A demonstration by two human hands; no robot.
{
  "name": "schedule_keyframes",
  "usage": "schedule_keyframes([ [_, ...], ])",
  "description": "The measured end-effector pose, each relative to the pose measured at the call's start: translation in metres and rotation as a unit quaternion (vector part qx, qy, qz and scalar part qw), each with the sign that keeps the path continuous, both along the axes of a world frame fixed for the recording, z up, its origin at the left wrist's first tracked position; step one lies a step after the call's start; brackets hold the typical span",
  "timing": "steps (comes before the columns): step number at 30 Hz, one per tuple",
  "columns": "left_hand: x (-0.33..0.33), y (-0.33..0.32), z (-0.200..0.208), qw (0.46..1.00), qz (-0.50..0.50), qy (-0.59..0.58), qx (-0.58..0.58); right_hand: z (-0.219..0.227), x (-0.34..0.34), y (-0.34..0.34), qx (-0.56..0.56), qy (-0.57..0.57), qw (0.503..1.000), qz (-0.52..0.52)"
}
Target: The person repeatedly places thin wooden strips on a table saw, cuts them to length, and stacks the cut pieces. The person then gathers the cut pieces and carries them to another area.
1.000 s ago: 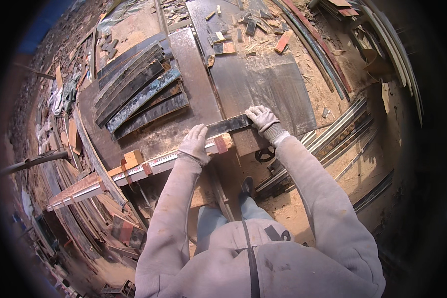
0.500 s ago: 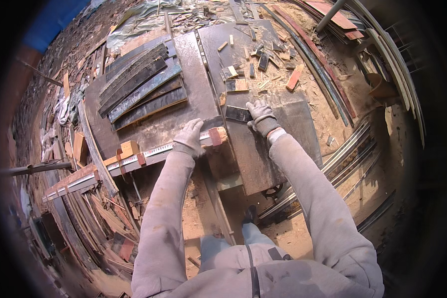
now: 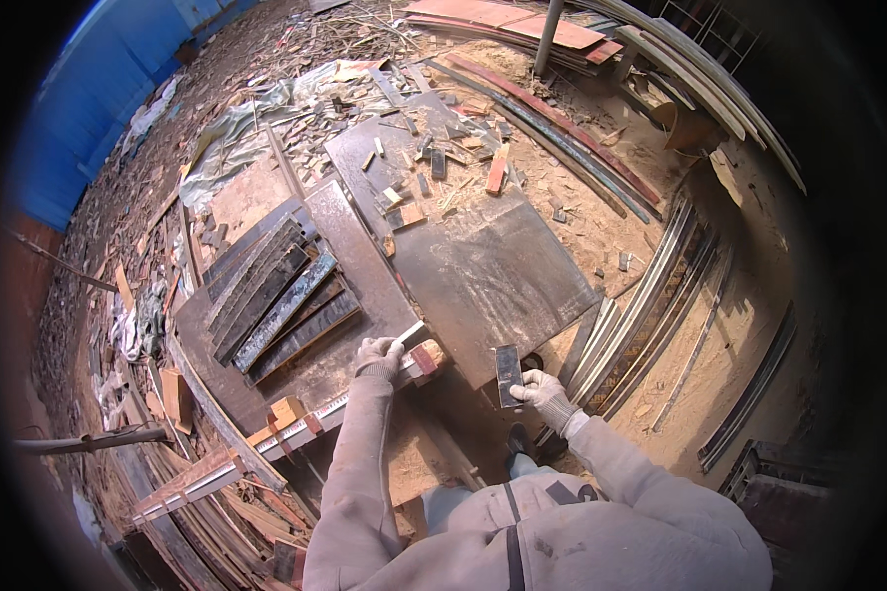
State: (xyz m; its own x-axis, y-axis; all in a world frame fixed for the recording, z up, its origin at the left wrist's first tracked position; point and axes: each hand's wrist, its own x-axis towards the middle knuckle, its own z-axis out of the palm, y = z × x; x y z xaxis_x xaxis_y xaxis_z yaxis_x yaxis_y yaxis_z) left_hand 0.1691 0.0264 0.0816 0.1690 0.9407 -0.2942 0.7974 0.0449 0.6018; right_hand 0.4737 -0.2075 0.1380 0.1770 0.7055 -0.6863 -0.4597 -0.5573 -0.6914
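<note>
My gloved left hand [image 3: 377, 357] is closed around a short wooden strip [image 3: 411, 333] that pokes out past its fingers, just above the end of a long wooden rail [image 3: 343, 402] with a measuring tape along it. Part of that strip is hidden by the glove. A short, black-faced piece of board [image 3: 508, 374] is gripped upright in my gloved right hand [image 3: 542, 392], just off the near edge of the right-hand table panel [image 3: 512, 286]. On the left-hand panel [image 3: 360, 236] lies a stack of dark board strips [image 3: 286, 295].
Small offcuts [image 3: 438, 164] and sawdust litter the far part of the table. A wooden block [image 3: 287, 411] sits against the rail. Long strips [image 3: 650, 305] lie on the ground at right, with more long lumber [image 3: 562, 128] beyond the table. A blue wall [image 3: 108, 108] stands at far left.
My right hand has drawn the black-faced piece off the panel toward me and turned it upright. The strip at my left hand now shows its pale edge. The view has shifted.
</note>
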Motion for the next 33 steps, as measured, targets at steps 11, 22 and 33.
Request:
schedule_keyframes([
  [11, 0.146, -0.247, 0.095, 0.875, 0.124, -0.458, -0.098, 0.070, -0.014, -0.073, 0.221, 0.003, 0.974, -0.057],
  [22, 0.049, -0.393, 0.076, 0.992, 0.116, -0.015, 0.039, 0.063, 0.262, -0.430, -0.066, -0.026, 0.989, -0.127],
  [33, -0.310, -0.438, 0.060, 0.819, 0.551, 0.162, -0.001, 0.121, 0.391, -0.598, 0.058, -0.212, 0.824, -0.523],
])
